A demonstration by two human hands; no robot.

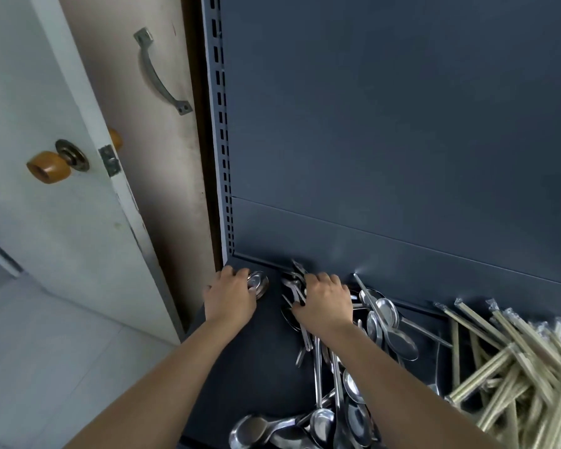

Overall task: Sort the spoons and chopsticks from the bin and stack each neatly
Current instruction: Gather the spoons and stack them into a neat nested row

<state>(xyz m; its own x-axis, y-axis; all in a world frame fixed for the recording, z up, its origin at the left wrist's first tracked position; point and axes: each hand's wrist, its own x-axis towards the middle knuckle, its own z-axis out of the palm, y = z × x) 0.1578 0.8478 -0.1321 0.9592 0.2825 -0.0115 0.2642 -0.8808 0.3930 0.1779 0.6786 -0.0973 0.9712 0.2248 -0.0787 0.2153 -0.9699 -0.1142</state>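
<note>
**Spoons part-gathered, chopsticks untouched**

Spoons (392,322) lie in a loose heap on the dark shelf (259,358), spreading from its centre down to 6 o'clock. The chopsticks (515,367) pile up at 4 o'clock, well apart from my hands. My left hand (230,296) sits at 10 o'clock, in the shelf's far corner by the back panel (402,124). Its fingers curl over a small spoon stack (259,284), whose bowl shows just past the fingertips. My right hand (324,303), just beside it at 12 o'clock, is closed round a bundle (294,283) of spoon handles.

I judge the spoons to be stiff polished steel: light singly, weightier as a bundle, and slick enough to slide on each other and fan out. The place to hold them is across the handles near the bowls, where they nest. A grip at the thin ends would let the bowls splay.

The bundle's long axis runs about 12 to 6. Thin handle ends poke past my knuckles toward 12, and more handles trail under my wrist toward 6. Whether all the bowls face one way I cannot tell. The heap points every way.

The chopsticks look light and stiff, in clear wrappers that are probably slippery. Most run 10 to 4, and some cross them. I would gather those at mid-length.
</note>
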